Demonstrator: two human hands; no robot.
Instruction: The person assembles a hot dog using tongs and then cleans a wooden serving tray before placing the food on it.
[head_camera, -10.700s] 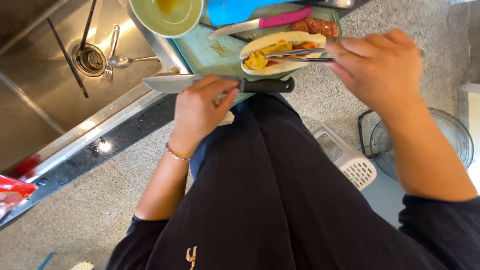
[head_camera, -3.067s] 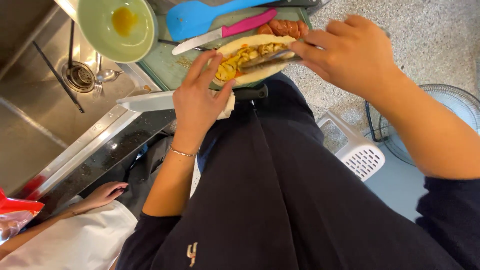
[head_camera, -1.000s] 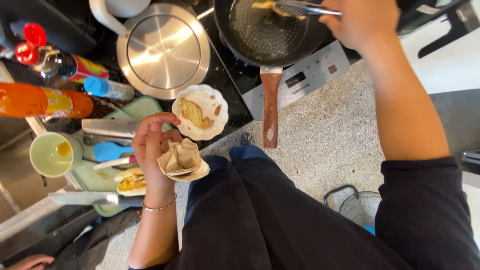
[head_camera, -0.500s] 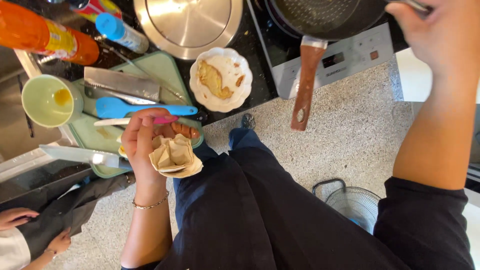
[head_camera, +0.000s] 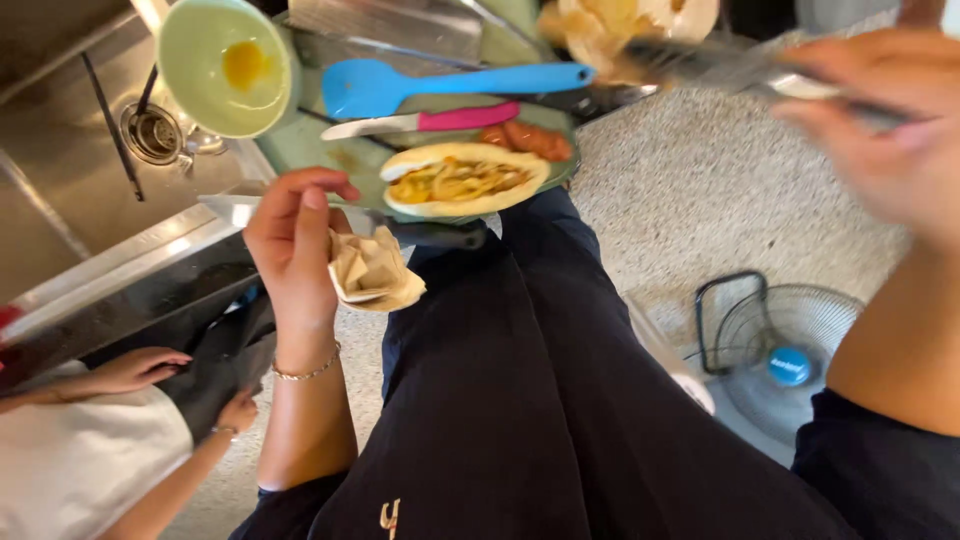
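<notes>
My left hand (head_camera: 293, 245) grips a crumpled brown paper napkin (head_camera: 372, 272) just in front of the green cutting board (head_camera: 345, 155). On the board lies an open bun filled with yellow food (head_camera: 462, 180), with browned sausage pieces (head_camera: 527, 138) behind it. My right hand (head_camera: 885, 135) is blurred at the upper right and holds metal tongs (head_camera: 715, 65). The tong tips reach toward a white plate with fried food (head_camera: 625, 22); whether they pinch anything is unclear.
A pink-handled knife (head_camera: 425, 122), a blue spatula (head_camera: 440, 82) and a green bowl with yellow residue (head_camera: 225, 62) lie on the board. A large knife (head_camera: 300, 213) rests on its front edge. Steel sink (head_camera: 70, 190) at left. Floor fan (head_camera: 790, 350). Another person's hands (head_camera: 140, 368) at lower left.
The view has swung from the stove and pan back to the cutting board. My right hand brought the tongs away from the pan. My left hand keeps the napkin.
</notes>
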